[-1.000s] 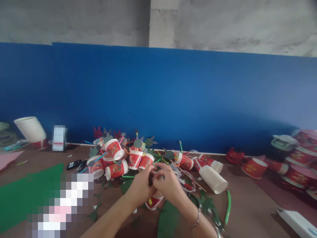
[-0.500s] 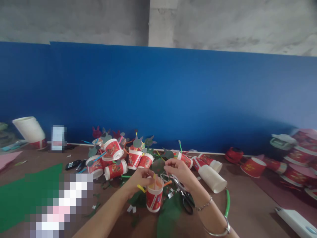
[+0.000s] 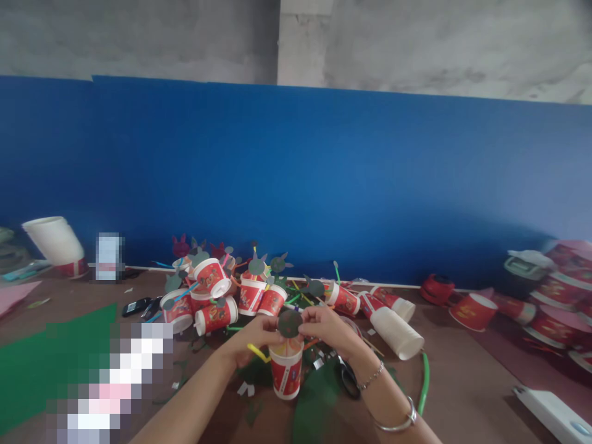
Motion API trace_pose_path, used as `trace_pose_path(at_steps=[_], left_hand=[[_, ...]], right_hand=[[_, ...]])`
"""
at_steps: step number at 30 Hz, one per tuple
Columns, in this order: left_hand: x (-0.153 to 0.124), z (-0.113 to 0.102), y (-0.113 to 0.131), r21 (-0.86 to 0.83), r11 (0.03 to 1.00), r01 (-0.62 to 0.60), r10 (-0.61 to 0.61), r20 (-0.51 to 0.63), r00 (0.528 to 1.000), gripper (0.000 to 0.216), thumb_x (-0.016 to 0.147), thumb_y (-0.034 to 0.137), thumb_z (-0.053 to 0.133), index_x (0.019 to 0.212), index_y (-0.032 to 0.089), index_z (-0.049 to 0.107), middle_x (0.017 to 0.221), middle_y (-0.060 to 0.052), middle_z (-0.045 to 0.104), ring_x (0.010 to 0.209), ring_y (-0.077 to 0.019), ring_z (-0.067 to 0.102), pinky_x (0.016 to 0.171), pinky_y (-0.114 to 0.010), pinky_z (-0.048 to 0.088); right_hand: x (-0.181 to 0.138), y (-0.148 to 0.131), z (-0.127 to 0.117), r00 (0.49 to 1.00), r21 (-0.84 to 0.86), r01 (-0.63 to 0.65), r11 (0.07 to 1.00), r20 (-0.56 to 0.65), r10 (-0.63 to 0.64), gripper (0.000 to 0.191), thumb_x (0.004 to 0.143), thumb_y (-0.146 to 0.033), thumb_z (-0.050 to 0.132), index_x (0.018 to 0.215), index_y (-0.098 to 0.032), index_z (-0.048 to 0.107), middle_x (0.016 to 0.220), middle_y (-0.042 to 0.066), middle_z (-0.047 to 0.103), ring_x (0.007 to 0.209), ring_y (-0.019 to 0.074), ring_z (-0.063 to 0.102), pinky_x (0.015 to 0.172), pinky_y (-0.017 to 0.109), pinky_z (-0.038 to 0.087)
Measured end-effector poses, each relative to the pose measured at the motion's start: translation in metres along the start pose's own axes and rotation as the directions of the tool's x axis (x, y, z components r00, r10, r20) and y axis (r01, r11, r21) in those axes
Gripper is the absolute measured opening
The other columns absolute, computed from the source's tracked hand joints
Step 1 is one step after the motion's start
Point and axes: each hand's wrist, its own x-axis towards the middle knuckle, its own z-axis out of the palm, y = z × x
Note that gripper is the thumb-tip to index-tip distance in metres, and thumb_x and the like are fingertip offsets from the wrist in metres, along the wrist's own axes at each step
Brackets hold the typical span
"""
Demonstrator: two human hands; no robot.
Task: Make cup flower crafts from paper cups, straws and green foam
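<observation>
A red printed paper cup (image 3: 286, 375) stands upright in front of me, with a bent yellow straw (image 3: 257, 353) sticking out on its left and an orange straw (image 3: 312, 343) on its right. Over its rim is a dark green paper disc (image 3: 290, 324), at the top of a thin stick inside the cup. My right hand (image 3: 326, 330) pinches the disc's right edge. My left hand (image 3: 256, 335) has its fingers closed at the disc's lower left edge, the thumb near the stick. Black-handled scissors (image 3: 348, 377) lie partly under my right wrist.
Behind my hands is a heap of red cups (image 3: 216, 316) with straws and paper animal heads. A white cup stack (image 3: 396, 333) lies to the right, beside a green tube (image 3: 424, 383). Green paper (image 3: 60, 364) covers the left. A blue panel (image 3: 296, 179) closes off the back.
My right hand has moved left and slightly down, bringing the paper disc from behind the cup to above its rim. My left hand has shifted slightly left, now at the disc's edge.
</observation>
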Motion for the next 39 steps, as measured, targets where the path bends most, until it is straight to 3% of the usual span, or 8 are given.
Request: trace_pose_path(at_steps=[5, 13, 23, 29, 39], left_hand=[[-0.005, -0.001, 0.002, -0.016, 1.0, 0.02, -0.019, 0.08, 0.997, 0.029, 0.062, 0.02, 0.073, 0.089, 0.01, 0.07, 0.082, -0.008, 0.071, 0.082, -0.0223, 0.065, 0.079, -0.031, 0.043], [-0.005, 0.001, 0.004, -0.005, 0.999, 0.05, -0.049, 0.108, 0.993, 0.035, 0.06, 0.015, 0.07, 0.094, 0.01, 0.068, 0.084, -0.008, 0.07, 0.082, -0.0209, 0.064, 0.079, -0.029, 0.043], [-0.005, -0.001, 0.003, 0.091, 0.993, 0.074, -0.08, 0.066, 0.995, 0.028, 0.06, 0.014, 0.067, 0.087, 0.011, 0.071, 0.076, -0.004, 0.07, 0.075, -0.0185, 0.063, 0.076, -0.028, 0.043], [-0.004, 0.0, 0.003, 0.133, 0.987, 0.094, -0.095, 0.006, 0.995, 0.017, 0.055, 0.011, 0.068, 0.072, 0.011, 0.07, 0.068, -0.002, 0.067, 0.073, -0.0187, 0.061, 0.071, -0.028, 0.042], [-0.006, 0.006, 0.009, 0.14, 0.989, 0.047, -0.061, 0.091, 0.994, 0.032, 0.061, 0.016, 0.068, 0.093, 0.012, 0.071, 0.084, -0.006, 0.07, 0.085, -0.0215, 0.063, 0.082, -0.031, 0.042]], right_hand=[[0.0, -0.001, 0.0, 0.998, 0.041, 0.016, 0.999, 0.055, -0.018, 0.007, 0.062, -0.018, 0.062, 0.064, -0.016, 0.055, 0.055, -0.002, 0.066, 0.055, 0.0122, 0.06, 0.053, 0.021, 0.039], [-0.005, -0.003, -0.003, 0.993, 0.062, 0.014, 0.998, 0.116, -0.022, 0.008, 0.062, -0.017, 0.062, 0.065, -0.017, 0.055, 0.058, -0.003, 0.067, 0.055, 0.0119, 0.061, 0.054, 0.022, 0.045], [-0.006, -0.002, -0.007, 0.985, 0.019, 0.037, 0.999, 0.167, -0.04, 0.01, 0.064, -0.02, 0.063, 0.067, -0.017, 0.053, 0.059, -0.003, 0.065, 0.057, 0.0118, 0.061, 0.054, 0.021, 0.045], [-0.005, 0.002, -0.01, 0.971, 0.082, -0.004, 0.997, 0.239, -0.016, 0.012, 0.069, -0.025, 0.06, 0.077, -0.018, 0.053, 0.063, -0.001, 0.067, 0.059, 0.0136, 0.063, 0.055, 0.023, 0.047], [-0.002, 0.006, -0.004, 0.986, -0.158, 0.108, 0.981, 0.144, -0.086, 0.009, 0.065, -0.009, 0.053, 0.066, -0.018, 0.052, 0.054, -0.005, 0.058, 0.051, 0.0094, 0.054, 0.047, 0.017, 0.037]])
